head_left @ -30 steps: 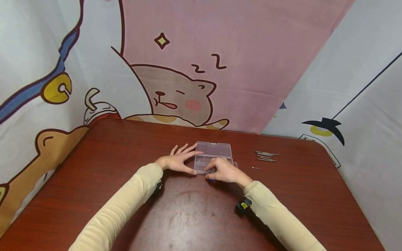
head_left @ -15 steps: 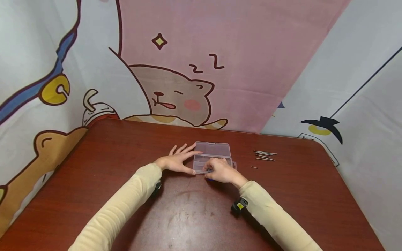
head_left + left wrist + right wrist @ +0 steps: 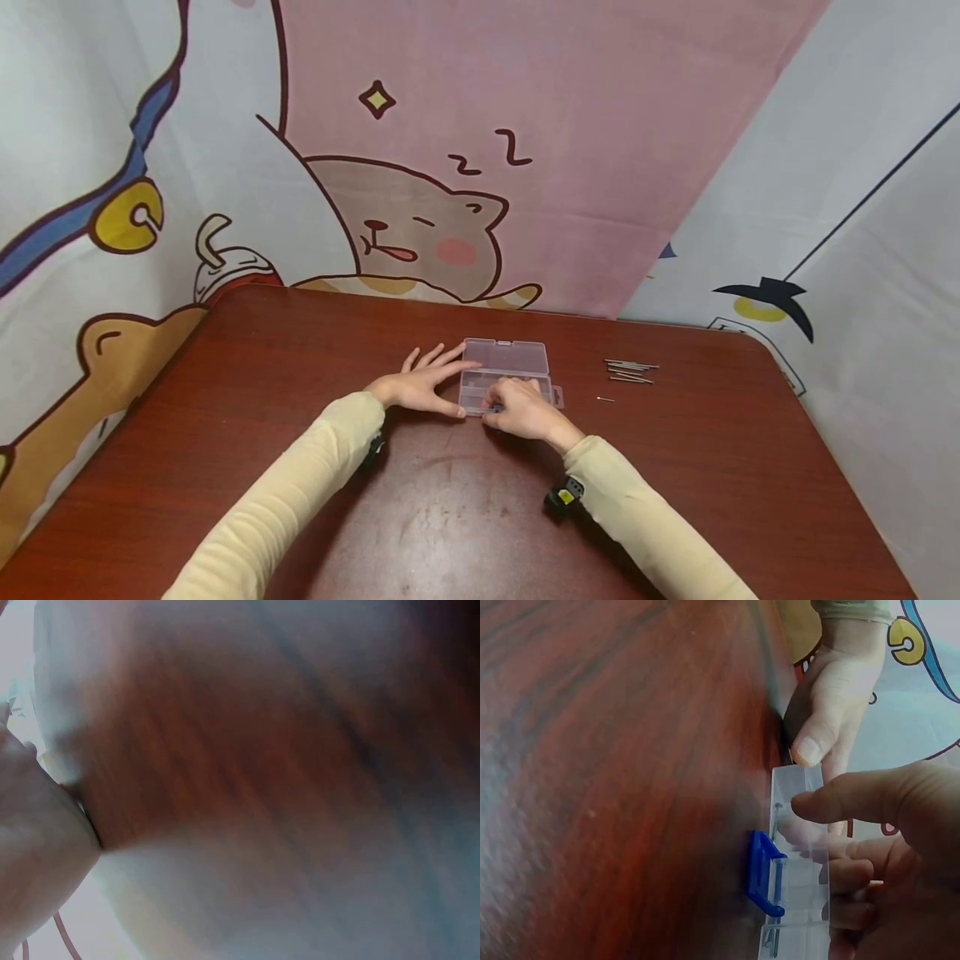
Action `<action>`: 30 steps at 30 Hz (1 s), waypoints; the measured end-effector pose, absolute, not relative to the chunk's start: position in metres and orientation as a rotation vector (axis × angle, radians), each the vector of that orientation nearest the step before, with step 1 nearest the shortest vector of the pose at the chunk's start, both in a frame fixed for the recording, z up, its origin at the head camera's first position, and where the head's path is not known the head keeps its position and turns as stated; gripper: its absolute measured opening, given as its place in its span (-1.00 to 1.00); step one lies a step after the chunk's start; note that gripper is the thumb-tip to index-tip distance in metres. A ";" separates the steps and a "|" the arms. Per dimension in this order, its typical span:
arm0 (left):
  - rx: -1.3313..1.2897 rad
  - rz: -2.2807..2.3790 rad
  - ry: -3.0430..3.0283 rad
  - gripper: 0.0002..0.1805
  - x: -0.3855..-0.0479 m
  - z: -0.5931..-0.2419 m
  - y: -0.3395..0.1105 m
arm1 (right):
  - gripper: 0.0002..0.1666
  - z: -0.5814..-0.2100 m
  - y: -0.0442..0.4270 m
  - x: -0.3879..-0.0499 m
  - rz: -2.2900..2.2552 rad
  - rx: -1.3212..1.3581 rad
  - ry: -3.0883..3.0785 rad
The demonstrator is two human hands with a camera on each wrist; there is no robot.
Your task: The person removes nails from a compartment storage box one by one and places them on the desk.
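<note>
A clear plastic compartment box (image 3: 472,380) lies on the table with its lid (image 3: 510,357) raised back flat. In the right wrist view a blue latch (image 3: 763,874) hangs at its front, and thin metal nails (image 3: 774,941) show through the wall. My left hand (image 3: 422,388) spreads its fingers along the box's left side, thumb at the front corner and index finger over the lid's edge. My right hand (image 3: 525,408) reaches over the front compartments, fingers curled down into the box and thumb by the front wall. Whether those fingers pinch anything is hidden.
Right of the box, several long nails (image 3: 630,372) lie side by side on the brown table (image 3: 420,517). One smaller nail (image 3: 606,399) lies alone nearer the front. A cartoon-printed cloth (image 3: 600,150) hangs behind the table.
My right hand has shifted slightly left over the box, and its wrist has moved with it. The left hand keeps its place beside the box. The head view has drifted a little.
</note>
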State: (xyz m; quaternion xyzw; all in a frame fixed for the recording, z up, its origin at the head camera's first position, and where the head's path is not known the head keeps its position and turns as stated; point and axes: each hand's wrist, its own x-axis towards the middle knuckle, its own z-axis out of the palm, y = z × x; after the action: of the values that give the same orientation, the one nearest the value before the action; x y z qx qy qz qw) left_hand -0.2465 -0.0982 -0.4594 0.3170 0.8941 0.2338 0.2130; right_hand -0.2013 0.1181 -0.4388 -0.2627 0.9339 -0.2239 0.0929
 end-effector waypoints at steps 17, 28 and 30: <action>0.889 0.610 2.503 -0.08 -0.247 -0.455 -0.102 | -0.87 -0.442 0.108 -0.194 -0.540 -0.714 2.888; 0.888 0.634 2.485 -0.07 -0.247 -0.460 -0.100 | -0.85 -0.443 0.108 -0.192 -0.560 -0.650 2.910; 0.891 0.640 2.483 -0.08 -0.247 -0.460 -0.099 | -0.86 -0.444 0.109 -0.192 -0.602 -0.629 2.908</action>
State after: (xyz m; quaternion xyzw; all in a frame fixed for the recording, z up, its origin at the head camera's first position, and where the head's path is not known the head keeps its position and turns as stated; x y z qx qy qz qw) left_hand -0.2469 -0.0990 -0.4600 0.3207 0.8940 0.2305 0.2117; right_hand -0.1919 0.1087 -0.4442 -0.2070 0.9566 -0.1979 0.0531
